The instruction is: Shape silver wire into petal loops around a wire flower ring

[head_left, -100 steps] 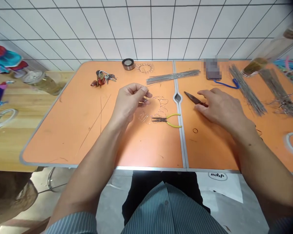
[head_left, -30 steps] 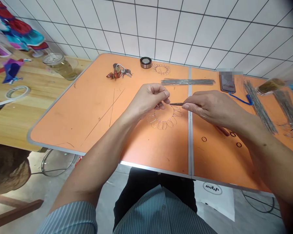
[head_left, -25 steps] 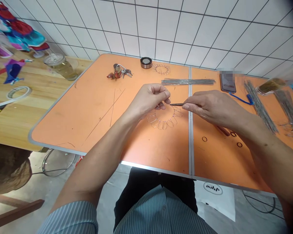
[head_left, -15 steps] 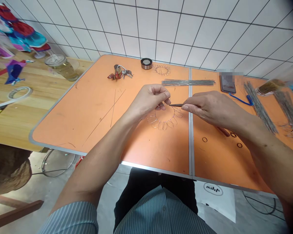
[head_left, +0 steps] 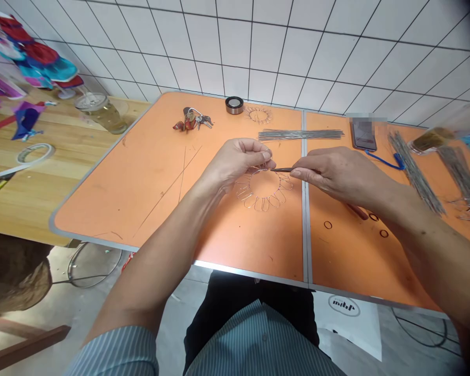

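A thin wire ring with petal-like loops (head_left: 264, 202) hangs just over the orange table. My left hand (head_left: 241, 159) pinches its far edge between thumb and fingers. From the right, my right hand (head_left: 329, 169) is wrapped round a pair of pliers (head_left: 281, 169). The dark narrow jaws touch the ring's far edge beside my left fingertips. One reddish handle end (head_left: 358, 211) sticks out below my right palm. Whether the jaws are closed on the wire is too small to tell.
Straight wires (head_left: 301, 134) lie beyond my hands, near a second wire ring (head_left: 258, 115), a tape roll (head_left: 234, 104) and keys (head_left: 198, 120). A phone (head_left: 363, 134), wire bundles (head_left: 417, 175) and a cup (head_left: 431, 140) stand right. Small dark rings (head_left: 328, 225) lie nearer.
My left fingers have shifted slightly at the ring's far edge and look more closed together. The pliers' tip stays at almost the same spot. The view has tilted a little.
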